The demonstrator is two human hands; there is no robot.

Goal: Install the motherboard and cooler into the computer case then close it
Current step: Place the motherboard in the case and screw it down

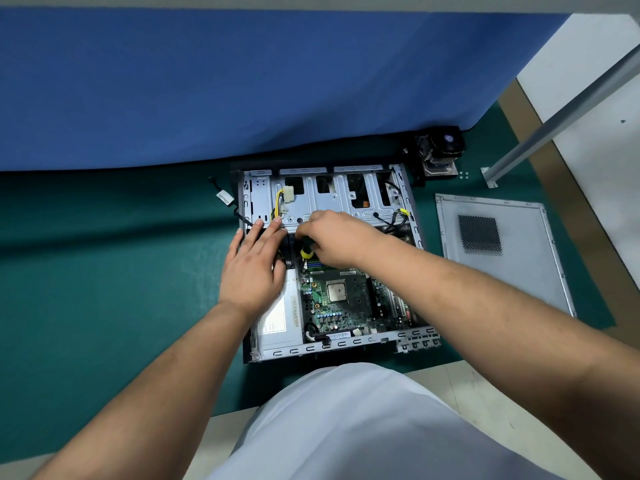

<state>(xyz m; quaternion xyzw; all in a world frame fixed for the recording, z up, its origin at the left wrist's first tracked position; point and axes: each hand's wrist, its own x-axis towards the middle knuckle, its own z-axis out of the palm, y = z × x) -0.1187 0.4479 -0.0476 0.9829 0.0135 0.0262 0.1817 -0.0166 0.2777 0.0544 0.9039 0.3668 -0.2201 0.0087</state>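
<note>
The open computer case [346, 344] lies flat on the green mat in front of me. The green motherboard [341, 303] sits inside it, its bare processor socket facing up. My left hand [254, 268] rests flat, fingers straight, on the case's left side over the power supply [277, 323]. My right hand [334, 237] grips a screwdriver with a black and yellow handle [306, 251], held upright over the board's far left corner; its tip is hidden. The cooler [440, 150] stands outside the case at the back right. The grey side panel [498, 251] lies to the right.
A blue cloth-covered partition [242, 81] rises just behind the case. Several small screws [464, 174] lie beside the cooler. A metal frame leg [491, 176] stands at the back right. Yellow and black cables [282, 199] hang over the drive cage [332, 199].
</note>
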